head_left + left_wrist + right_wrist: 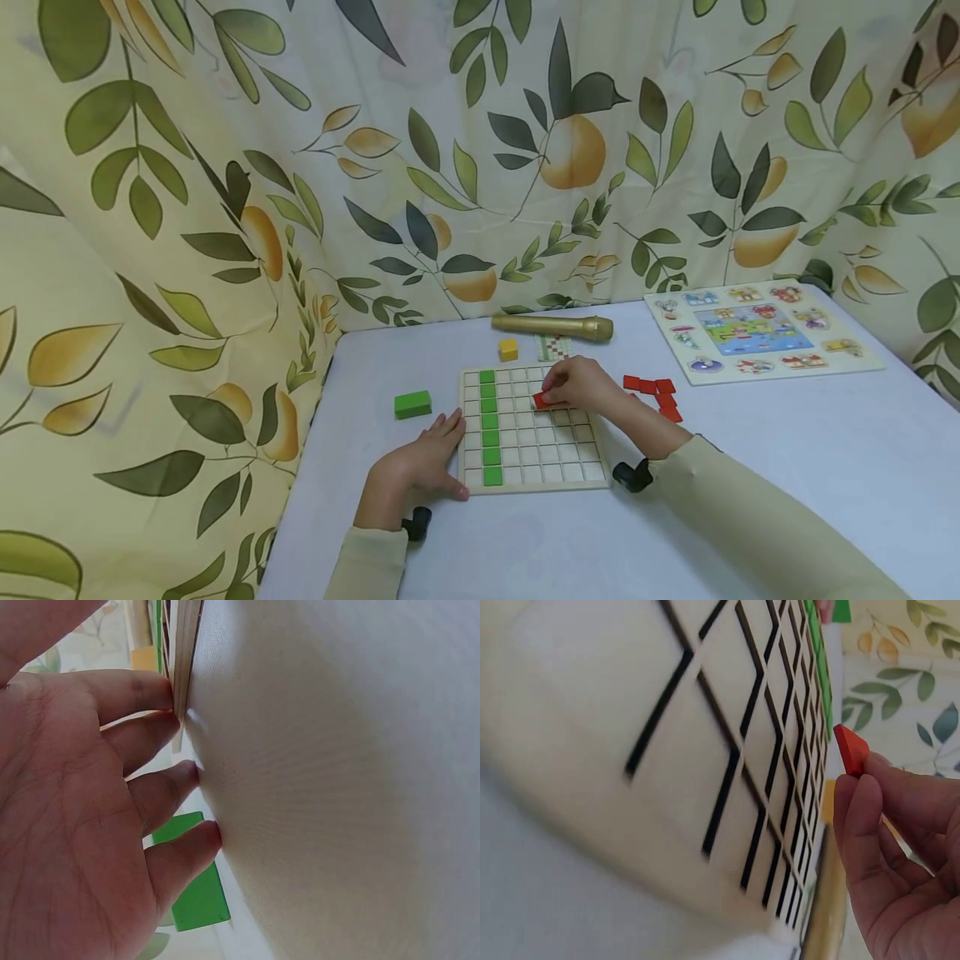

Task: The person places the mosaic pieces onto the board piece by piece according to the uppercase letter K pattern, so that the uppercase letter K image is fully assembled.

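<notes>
A white gridded wooden board (536, 488) lies flat on the table, with a column of green square tiles (491, 437) in its slots near the left side. My right hand (581, 386) pinches a red square tile (851, 751) between thumb and fingers over the upper right part of the grid. In the right wrist view the tile is tilted and stands off the board. My left hand (423, 458) lies along the board's left edge, its fingertips touching the side, fingers fairly straight in the left wrist view. Several red tiles (647, 386) lie right of the board.
A green block (412, 405) sits left of the board. Behind it are a yellow block (507, 350), a small checked card (553, 347) and a gold microphone (551, 326). A picture puzzle board (855, 367) lies at the back right. Leaf-patterned curtain (360, 250) closes off the back and left.
</notes>
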A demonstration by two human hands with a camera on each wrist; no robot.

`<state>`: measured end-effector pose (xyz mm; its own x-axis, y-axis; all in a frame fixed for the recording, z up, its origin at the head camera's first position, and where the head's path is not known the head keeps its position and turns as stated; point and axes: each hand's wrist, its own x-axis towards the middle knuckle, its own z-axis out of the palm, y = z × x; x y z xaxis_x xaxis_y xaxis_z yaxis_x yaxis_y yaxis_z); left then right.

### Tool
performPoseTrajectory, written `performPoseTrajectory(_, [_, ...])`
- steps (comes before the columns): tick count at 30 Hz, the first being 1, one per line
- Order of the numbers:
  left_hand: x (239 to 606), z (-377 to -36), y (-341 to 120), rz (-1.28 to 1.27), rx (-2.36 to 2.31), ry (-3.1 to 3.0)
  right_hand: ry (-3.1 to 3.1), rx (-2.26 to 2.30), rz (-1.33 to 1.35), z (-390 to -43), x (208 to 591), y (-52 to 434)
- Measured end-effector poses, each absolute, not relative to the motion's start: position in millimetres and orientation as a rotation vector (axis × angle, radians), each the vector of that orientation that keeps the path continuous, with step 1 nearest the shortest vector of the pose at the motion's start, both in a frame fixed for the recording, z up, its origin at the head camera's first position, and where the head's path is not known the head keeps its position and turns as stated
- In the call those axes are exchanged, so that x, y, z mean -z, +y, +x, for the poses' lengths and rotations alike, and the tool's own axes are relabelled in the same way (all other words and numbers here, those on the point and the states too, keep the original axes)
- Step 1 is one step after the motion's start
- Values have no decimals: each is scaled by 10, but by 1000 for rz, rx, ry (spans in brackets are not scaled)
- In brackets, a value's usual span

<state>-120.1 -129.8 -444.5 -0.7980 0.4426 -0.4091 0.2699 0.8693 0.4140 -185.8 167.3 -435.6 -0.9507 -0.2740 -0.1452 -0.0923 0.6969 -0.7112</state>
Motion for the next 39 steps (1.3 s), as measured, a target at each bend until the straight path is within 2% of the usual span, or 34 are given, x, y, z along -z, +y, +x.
performPoseTrajectory(18, [4448,-1213,-1312,554,-424,2537,2603,1131,-325,-1806,4476,1222])
performPoseTrajectory(39, [4422,-1209,-1323,545,-439,2524,2680,962,-366,-1792,4503,1007])
